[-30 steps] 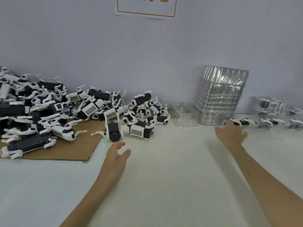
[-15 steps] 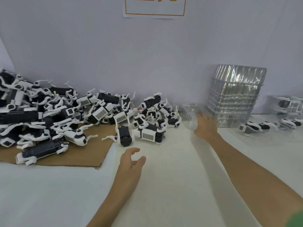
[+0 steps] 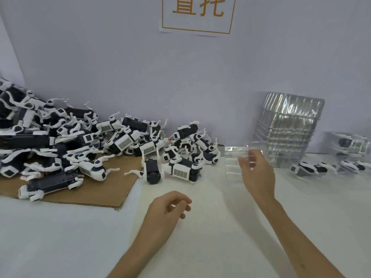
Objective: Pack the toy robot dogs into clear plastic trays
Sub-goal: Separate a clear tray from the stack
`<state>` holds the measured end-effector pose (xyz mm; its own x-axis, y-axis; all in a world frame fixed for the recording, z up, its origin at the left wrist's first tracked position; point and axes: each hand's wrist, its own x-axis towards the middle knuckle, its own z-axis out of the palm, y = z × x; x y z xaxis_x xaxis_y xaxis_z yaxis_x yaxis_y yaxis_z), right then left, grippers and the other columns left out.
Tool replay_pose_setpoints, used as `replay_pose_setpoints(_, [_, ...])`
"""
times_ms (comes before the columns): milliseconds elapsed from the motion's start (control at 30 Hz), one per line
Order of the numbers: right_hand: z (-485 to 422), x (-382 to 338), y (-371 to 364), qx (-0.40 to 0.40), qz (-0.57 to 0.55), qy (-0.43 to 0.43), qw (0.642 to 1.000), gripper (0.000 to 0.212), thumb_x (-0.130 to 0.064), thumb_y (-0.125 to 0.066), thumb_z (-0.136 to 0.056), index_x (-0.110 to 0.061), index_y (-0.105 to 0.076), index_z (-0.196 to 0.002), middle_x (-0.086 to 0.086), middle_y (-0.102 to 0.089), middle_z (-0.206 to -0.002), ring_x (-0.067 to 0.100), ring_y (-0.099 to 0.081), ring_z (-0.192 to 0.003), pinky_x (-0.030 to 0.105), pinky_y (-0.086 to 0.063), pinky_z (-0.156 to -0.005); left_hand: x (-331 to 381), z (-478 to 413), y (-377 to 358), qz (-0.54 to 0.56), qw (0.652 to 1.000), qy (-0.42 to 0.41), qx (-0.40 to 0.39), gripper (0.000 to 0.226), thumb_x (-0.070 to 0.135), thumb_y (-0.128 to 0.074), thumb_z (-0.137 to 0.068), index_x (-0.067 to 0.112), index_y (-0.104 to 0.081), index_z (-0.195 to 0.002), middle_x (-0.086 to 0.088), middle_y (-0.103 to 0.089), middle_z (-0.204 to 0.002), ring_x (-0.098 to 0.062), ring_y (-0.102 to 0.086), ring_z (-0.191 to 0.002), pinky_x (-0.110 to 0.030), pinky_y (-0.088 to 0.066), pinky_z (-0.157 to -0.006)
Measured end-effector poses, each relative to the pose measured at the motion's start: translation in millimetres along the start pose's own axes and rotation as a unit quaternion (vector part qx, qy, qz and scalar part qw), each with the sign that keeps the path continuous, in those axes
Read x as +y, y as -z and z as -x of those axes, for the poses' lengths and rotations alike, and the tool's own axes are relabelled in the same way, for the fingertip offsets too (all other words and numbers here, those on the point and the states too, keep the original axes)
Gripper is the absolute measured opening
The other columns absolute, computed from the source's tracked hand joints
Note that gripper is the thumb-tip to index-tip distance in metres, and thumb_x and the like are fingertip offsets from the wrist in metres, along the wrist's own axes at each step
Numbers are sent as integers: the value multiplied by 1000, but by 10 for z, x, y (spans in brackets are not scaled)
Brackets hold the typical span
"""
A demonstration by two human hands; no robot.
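A big heap of black-and-white toy robot dogs [image 3: 84, 145] covers the left of the table, partly on brown cardboard [image 3: 96, 189]. One dog [image 3: 153, 171] and another [image 3: 184, 170] lie at the heap's near edge. My right hand [image 3: 258, 175] grips a clear plastic tray [image 3: 233, 163] and holds it tilted above the table, right of the heap. My left hand [image 3: 167, 210] hovers over the table below the nearest dogs, fingers loosely curled, holding nothing.
A tall stack of clear trays [image 3: 289, 129] stands against the wall at right. Packed dogs in trays [image 3: 313, 169] lie further right, with more [image 3: 353, 143] behind them. A sign [image 3: 197, 15] hangs on the wall.
My right hand moved left from the packed dogs to the single tray by the stack, took hold of it and lifted it toward me. My left hand drew back and curled its fingers.
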<state>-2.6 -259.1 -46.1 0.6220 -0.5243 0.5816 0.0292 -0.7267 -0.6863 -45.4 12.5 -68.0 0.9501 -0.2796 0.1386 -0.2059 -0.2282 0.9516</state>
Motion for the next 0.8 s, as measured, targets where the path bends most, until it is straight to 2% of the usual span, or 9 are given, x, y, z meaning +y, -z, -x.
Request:
replay_pose_setpoints(67, [174, -215, 42, 16, -87, -7, 996, 16, -35, -60, -99, -25, -61, -111, -18, -65, -97, -2, -62, -80, 23, -47, -70, 7, 13, -24, 8, 1000, -10, -12, 22, 10, -57, -97, 24, -73, -92, 7, -75, -86, -10, -69, -73, -14, -45, -63])
replay_pose_setpoints(133, [312, -403, 76, 15, -155, 7, 988, 11, -33, -58, -100, -25, -62, -107, -19, -66, -90, -4, -62, -79, 12, -44, -65, 12, 12, -33, 26, 999, -12, -15, 16, 13, -60, -98, 24, -72, -98, 5, -75, -88, -11, -70, -73, -14, -46, -65])
replay_pose_setpoints(233, [559, -576, 79, -41, -226, 55, 972, 17, -39, -53, -103, -28, -63, -110, -15, -70, -90, 4, -65, -78, 16, -48, -65, 37, 15, -23, 71, 997, -18, -3, 14, 17, -61, -98, 24, -69, -107, 4, -75, -92, -14, -71, -75, -21, -50, -66])
replay_pose_setpoints(300, [758, -611, 30, -97, -220, 92, 966, 22, -49, -49, -100, -40, -60, -116, -19, -70, -99, 5, -67, -87, 16, -50, -72, 63, 13, -6, 101, 994, -38, 10, 16, 20, -62, -97, 23, -68, -111, 3, -75, -95, -16, -71, -76, -24, -52, -68])
replay_pose_setpoints(367, [895, -608, -34, -133, -207, 113, 963, 18, -53, -48, -98, -48, -55, -114, -24, -68, -105, 3, -67, -93, 13, -49, -74, 78, 8, 16, 127, 990, -54, 27, 18, 24, -62, -96, 19, -69, -112, 0, -76, -94, -19, -71, -75, -26, -53, -66])
replay_pose_setpoints(533, [960, -589, -62, -157, -252, 111, 949, 20, -51, -49, -99, -43, -51, -117, -23, -69, -107, 2, -68, -97, 11, -49, -75, 61, -6, 81, 160, 986, -48, 20, 19, 19, -58, -99, 17, -72, -112, -3, -75, -91, -17, -65, -75, -25, -51, -66])
replay_pose_setpoints(633, [977, -572, -49, -212, -277, 119, 930, 28, -53, -52, -96, -42, -49, -121, -14, -70, -111, 12, -69, -101, 27, -54, -83, 57, 2, 61, 162, 986, -51, -10, 20, 16, -57, -99, 18, -73, -111, -3, -74, -87, -15, -64, -76, -24, -50, -66])
replay_pose_setpoints(700, [995, -564, -48, -266, -265, 121, 919, 44, -58, -60, -90, -41, -45, -128, -11, -69, -116, 13, -66, -110, 33, -52, -92, 50, 6, 35, 165, 985, -59, -4, 18, 12, -57, -100, 18, -73, -106, -2, -75, -86, -14, -67, -78, -23, -52, -68])
replay_pose_setpoints(800, [1007, -570, -63, -293, -234, 120, 919, 58, -60, -71, -80, -49, -41, -128, -18, -65, -117, 3, -60, -115, 17, -45, -94, 31, 0, 35, 197, 979, -52, 12, 14, 7, -58, -97, 11, -71, -103, -1, -77, -85, -14, -73, -84, -23, -56, -74])
